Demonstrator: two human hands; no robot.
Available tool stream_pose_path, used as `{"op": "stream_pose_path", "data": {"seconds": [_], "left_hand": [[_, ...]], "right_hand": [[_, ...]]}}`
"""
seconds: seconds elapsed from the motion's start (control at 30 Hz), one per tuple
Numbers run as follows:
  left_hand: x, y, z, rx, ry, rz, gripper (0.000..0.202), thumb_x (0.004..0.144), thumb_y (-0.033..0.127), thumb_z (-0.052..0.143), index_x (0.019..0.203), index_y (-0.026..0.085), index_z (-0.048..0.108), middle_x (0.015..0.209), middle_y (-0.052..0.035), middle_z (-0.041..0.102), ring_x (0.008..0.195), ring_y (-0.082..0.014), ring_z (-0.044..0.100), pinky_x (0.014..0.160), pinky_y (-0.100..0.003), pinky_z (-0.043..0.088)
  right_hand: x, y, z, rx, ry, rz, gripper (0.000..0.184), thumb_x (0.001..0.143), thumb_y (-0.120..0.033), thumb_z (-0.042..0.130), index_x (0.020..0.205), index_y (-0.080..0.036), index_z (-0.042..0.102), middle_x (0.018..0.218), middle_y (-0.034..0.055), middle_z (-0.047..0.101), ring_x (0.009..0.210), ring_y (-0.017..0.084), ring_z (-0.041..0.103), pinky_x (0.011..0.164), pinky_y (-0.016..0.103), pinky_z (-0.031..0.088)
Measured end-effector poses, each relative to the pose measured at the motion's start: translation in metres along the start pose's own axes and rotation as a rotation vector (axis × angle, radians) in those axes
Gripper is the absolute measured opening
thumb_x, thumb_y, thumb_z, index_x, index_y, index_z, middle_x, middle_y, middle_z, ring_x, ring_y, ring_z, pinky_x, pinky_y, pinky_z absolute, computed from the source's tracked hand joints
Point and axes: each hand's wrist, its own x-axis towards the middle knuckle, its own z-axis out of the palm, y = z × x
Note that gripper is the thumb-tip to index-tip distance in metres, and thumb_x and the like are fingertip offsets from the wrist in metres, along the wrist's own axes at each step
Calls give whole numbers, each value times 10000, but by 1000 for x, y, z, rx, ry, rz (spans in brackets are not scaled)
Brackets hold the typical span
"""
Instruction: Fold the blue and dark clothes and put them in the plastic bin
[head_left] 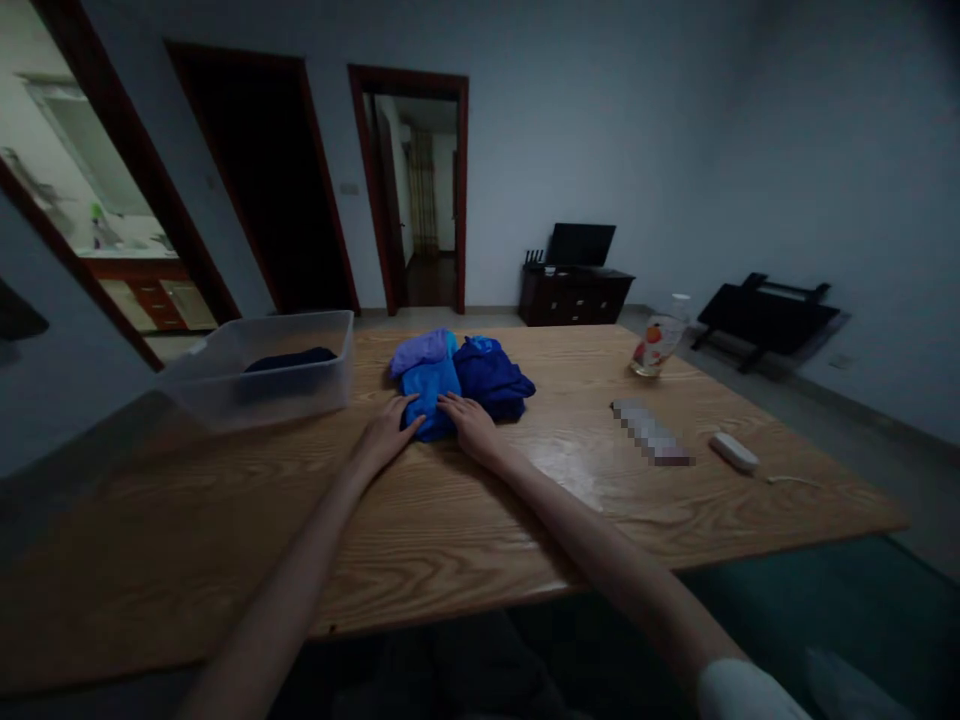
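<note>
A bright blue folded garment (429, 386) lies on the wooden table in front of me. My left hand (384, 436) rests at its near left edge, thumb and fingers apart, fingertips touching the cloth. At the near right side, my right hand (474, 428) lies with fingers stretched over the cloth's edge. Against the bright blue piece, on the right, sits a dark blue bunched garment (495, 380). A purple cloth (418, 352) is at the back left of the pile. Whether any fabric is tucked under my fingers is hard to see.
On the left of the table (420, 540) stands a translucent plastic bin (300, 395) with dark cloth (291, 360) inside. To the right are a clear bottle (657, 345), a blurred-out flat item (649, 432) and a white oblong object (733, 452) near a thin cord (792, 481).
</note>
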Motion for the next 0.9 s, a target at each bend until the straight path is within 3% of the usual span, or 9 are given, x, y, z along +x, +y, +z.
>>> {"op": "stream_pose_path", "data": {"seconds": [0.17,0.43,0.63,0.9], "left_hand": [[3,-6,7,-26,14,-26,605,1005,590,533,1477,212,570,1483,-150,639,1382,-354,609,1207,-546,457],[-2,-4,10,-24,7,-47,526,1077,504,457,1515,224,537,1565,-122,593,1470,-283,553,1264,-475,409],[-4,-1,14,-15,-25,-70,583,1121,496,422,1620,194,439,1616,-164,564,1512,-292,528,1272,-489,392],[-8,1,9,13,-66,-66,953,911,578,786,1682,206,366,1652,-192,515,1526,-354,507,1260,-511,409]], "right_hand": [[-1,-2,-4,-41,-13,0,672,915,59,490,1501,-237,637,1553,83,659,1506,221,553,1242,433,450],[-1,1,5,43,13,-1,667,883,85,484,1483,-162,639,1563,156,637,1520,260,535,1266,488,418],[-1,3,7,81,43,-11,659,876,77,477,1460,-167,660,1560,159,638,1522,270,534,1265,514,424],[-3,9,12,106,84,-38,738,812,84,468,1469,-188,667,1550,165,644,1495,295,567,1238,572,460]]}}
